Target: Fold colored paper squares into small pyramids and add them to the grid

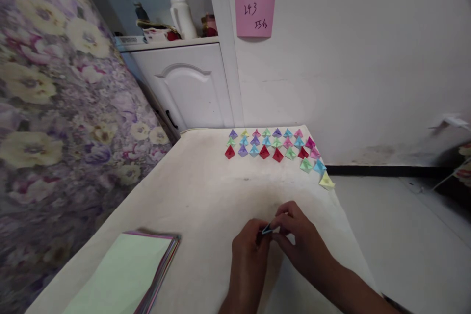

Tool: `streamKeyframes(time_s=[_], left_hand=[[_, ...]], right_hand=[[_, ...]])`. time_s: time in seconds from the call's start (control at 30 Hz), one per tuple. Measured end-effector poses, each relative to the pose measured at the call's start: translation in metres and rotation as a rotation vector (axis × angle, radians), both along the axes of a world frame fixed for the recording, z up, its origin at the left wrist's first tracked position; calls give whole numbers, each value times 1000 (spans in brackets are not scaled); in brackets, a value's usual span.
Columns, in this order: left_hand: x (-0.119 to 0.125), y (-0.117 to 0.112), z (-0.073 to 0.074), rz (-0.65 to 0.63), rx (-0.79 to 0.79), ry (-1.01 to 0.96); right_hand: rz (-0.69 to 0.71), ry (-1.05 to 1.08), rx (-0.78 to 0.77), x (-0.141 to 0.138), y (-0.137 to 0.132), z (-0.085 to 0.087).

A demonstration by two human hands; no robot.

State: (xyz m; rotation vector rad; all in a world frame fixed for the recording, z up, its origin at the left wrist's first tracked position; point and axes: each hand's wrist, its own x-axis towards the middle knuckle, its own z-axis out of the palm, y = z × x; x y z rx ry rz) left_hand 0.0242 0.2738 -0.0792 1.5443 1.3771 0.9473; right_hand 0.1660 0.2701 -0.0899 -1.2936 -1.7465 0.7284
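Note:
Near the front of the cream-topped table (206,196), both my hands meet around a small folded piece of blue paper (266,229). My left hand (250,245) pinches it from the left, thumb and fingers closed. From the right, my right hand (298,233) grips its other edge between thumb and fingertips. Most of the paper is hidden by my fingers. Beyond my hands stand rows of small folded paper shapes in several colours, among them a red one (277,155), a green one (305,165) and a yellow one (327,181).
A stack of coloured paper sheets (121,270), pale green on top, lies at the front left. A flowered curtain (73,108) hangs along the left side. A pink note (255,9) is stuck on the wall. Behind the table stands a white cabinet (187,93) holding a white jug (183,18).

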Motion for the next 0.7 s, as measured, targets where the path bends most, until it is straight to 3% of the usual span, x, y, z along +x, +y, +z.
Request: streamKeyframes(time_s=[0.17, 0.4, 0.7], left_hand=[[0, 1, -1, 9, -20, -24], [2, 3, -4, -38, 11, -96], [1, 8, -6, -81, -235, -424]], right_hand=[[-31, -36, 60, -1, 0, -1], [14, 6, 11, 1, 0, 1], [-11, 2, 39, 2, 4, 2]])
